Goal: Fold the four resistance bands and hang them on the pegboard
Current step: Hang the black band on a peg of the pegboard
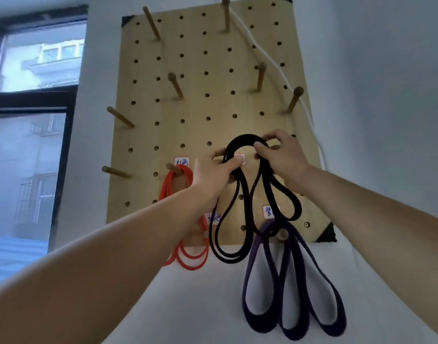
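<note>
A wooden pegboard [188, 120] hangs on a white wall. Both hands hold a folded black resistance band [240, 214] against its lower middle. My left hand [213, 172] grips the band's left strands, and my right hand [280, 155] pinches the top of its loop. The black loops dangle down over the board's bottom edge. A folded red band [188, 259] hangs from a peg [173, 168] at the lower left. A folded purple band [295, 294] hangs from a peg [282, 234] at the bottom right. The peg behind the black band is hidden.
Several bare wooden pegs stick out of the board, such as one at the left [118, 116] and one at the right [295, 98]. A white cord [270, 58] runs down the board's right side. Small labels [182, 161] sit near pegs. A window [32, 120] is at left.
</note>
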The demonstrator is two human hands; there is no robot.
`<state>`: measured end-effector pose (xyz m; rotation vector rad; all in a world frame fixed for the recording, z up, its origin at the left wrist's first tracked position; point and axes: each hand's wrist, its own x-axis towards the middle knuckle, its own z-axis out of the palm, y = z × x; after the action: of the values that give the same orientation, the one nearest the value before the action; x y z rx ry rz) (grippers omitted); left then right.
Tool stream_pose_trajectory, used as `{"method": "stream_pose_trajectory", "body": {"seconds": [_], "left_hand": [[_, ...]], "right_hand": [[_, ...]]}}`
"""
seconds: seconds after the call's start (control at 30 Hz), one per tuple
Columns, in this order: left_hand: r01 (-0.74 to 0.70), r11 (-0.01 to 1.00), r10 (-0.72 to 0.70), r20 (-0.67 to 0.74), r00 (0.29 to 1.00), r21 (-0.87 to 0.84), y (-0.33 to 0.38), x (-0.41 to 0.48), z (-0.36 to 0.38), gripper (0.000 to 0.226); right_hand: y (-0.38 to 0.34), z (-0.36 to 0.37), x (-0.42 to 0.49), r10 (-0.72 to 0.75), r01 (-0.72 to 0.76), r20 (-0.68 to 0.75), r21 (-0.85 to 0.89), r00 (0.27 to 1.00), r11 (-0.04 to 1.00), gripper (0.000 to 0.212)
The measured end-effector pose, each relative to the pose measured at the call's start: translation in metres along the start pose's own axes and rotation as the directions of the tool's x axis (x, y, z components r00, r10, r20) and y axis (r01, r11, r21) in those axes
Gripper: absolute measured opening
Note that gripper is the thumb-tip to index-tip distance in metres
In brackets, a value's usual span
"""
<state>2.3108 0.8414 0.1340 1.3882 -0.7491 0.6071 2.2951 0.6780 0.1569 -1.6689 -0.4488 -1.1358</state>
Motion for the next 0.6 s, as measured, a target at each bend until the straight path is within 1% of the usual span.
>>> {"method": "stream_pose_trajectory", "body": {"seconds": [0.1,0.2,0.23,0.33,0.4,0.5,0.6], "left_hand": [[-0.010,1.000,0.012,-0.056,0.998,0.023,0.001,0.014,0.000,0.037],[0.026,0.997,-0.017,-0.129,0.991,0.070,-0.006,0.029,-0.003,0.045],[0.044,0.996,-0.032,-0.149,0.988,0.080,-0.009,0.034,-0.004,0.045],[0.078,0.995,-0.064,-0.204,0.977,0.057,-0.020,0.044,-0.001,0.030],[0.075,0.995,-0.058,-0.230,0.971,0.063,-0.028,0.049,0.003,0.027],[0.093,0.989,-0.062,-0.248,0.967,0.115,-0.042,0.057,0.012,0.027],[0.139,0.980,-0.098,-0.265,0.959,0.143,-0.061,0.061,0.018,0.026]], "right_hand": [[-0.001,0.005,0.020,-0.004,0.004,0.001,-0.049,1.000,0.999,0.013],[0.004,0.011,0.033,0.019,-0.017,0.018,-0.105,1.000,0.994,0.015],[0.007,0.013,0.036,0.034,-0.031,0.023,-0.122,0.999,0.992,0.015],[0.016,0.014,0.036,0.064,-0.058,0.034,-0.165,0.997,0.985,0.012],[0.026,0.015,0.035,0.055,-0.048,0.028,-0.205,0.998,0.978,0.019],[0.042,0.015,0.031,0.011,-0.009,0.004,-0.302,1.000,0.953,0.022],[0.056,0.016,0.026,0.025,0.006,0.067,-0.421,0.997,0.907,0.015]]}}
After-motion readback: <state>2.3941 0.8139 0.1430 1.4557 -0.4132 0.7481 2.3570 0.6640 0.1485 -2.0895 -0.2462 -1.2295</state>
